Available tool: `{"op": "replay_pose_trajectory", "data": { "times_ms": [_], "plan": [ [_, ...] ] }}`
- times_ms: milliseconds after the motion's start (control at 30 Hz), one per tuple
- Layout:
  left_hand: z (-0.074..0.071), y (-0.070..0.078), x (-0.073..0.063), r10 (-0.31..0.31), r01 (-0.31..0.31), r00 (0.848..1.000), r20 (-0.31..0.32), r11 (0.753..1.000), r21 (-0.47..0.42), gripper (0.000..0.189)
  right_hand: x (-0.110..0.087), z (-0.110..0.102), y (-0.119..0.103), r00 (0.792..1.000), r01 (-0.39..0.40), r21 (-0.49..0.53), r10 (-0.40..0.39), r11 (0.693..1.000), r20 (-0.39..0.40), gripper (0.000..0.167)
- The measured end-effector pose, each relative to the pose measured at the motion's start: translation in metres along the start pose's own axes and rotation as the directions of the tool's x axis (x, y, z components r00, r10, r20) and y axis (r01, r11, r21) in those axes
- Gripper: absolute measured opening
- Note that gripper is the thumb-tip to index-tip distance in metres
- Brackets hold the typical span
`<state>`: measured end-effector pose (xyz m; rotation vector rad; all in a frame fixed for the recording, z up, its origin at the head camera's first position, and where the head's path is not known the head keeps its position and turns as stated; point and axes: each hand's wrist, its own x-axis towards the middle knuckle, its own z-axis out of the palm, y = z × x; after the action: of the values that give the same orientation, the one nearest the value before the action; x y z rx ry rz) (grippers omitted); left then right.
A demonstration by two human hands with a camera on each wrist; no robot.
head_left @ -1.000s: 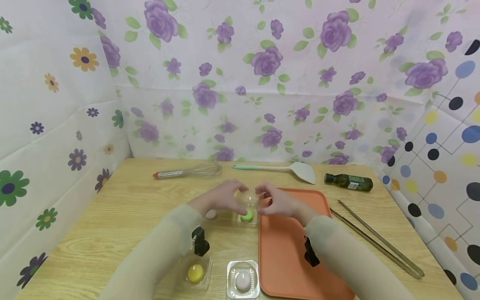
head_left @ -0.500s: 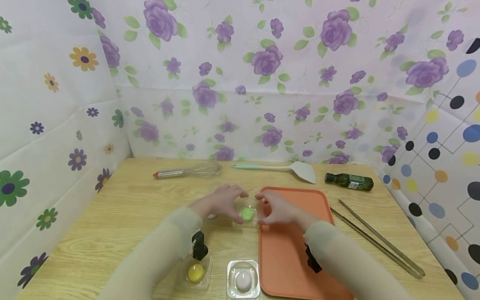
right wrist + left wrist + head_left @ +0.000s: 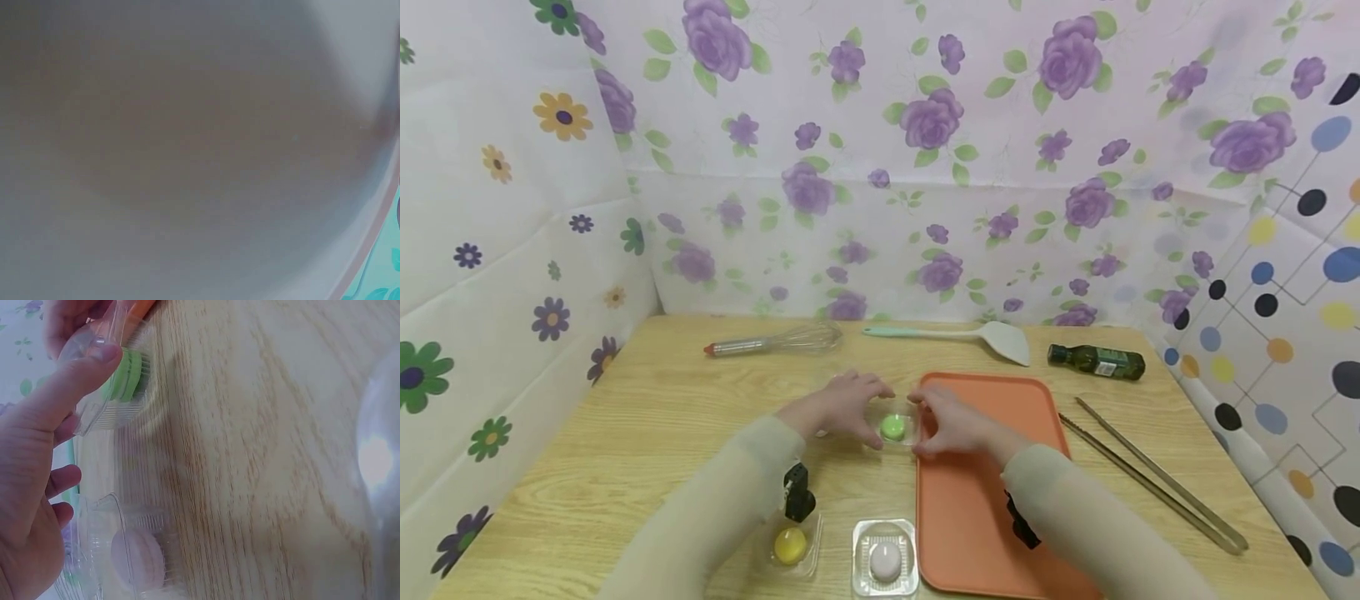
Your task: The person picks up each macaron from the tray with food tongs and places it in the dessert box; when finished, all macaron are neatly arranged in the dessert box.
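A green macaron (image 3: 892, 427) sits in a small clear plastic box on the table, left of the orange tray. My left hand (image 3: 842, 407) holds the box's clear lid (image 3: 94, 347) from the left, its thumb along the lid's near edge in the left wrist view. From the other side my right hand (image 3: 953, 421) grips the lid, fingers and thumb spread around it over the tray's edge. The lid lies right at the base, over the macaron. A pale pink macaron (image 3: 137, 557) in another clear box stands beside my left hand. A blurred grey surface fills most of the right wrist view.
An orange tray (image 3: 977, 517) lies under my right arm. Nearer me are boxed yellow (image 3: 790, 546) and pale (image 3: 885, 561) macarons. Along the back are a whisk (image 3: 775, 340), a spatula (image 3: 1003, 342) and a green bottle (image 3: 1096, 362); metal tongs (image 3: 1157, 475) lie at right.
Both hands have come down and slightly toward me with the clear lid, from above the green macaron onto its box. The other things stay in place.
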<state>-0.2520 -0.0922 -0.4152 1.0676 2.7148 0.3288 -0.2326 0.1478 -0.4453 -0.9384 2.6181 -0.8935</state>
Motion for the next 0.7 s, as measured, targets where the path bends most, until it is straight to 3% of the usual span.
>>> {"op": "replay_pose_trajectory", "data": {
  "times_ms": [333, 700],
  "plan": [
    [0.0017, -0.0049, -0.0016, 0.0, -0.001, 0.999, 0.039, 0.999, 0.038, 0.079, 0.004, 0.0017, -0.0023, 0.997, -0.072, -0.087, 0.074, 0.994, 0.028, 0.078],
    [0.0011, -0.0033, -0.0035, 0.002, -0.003, 1.0, 0.027, 0.998, 0.06, 0.079, 0.0038, -0.0003, -0.006, 0.997, -0.064, -0.072, 0.067, 0.995, 0.034, 0.078]
  ]
}}
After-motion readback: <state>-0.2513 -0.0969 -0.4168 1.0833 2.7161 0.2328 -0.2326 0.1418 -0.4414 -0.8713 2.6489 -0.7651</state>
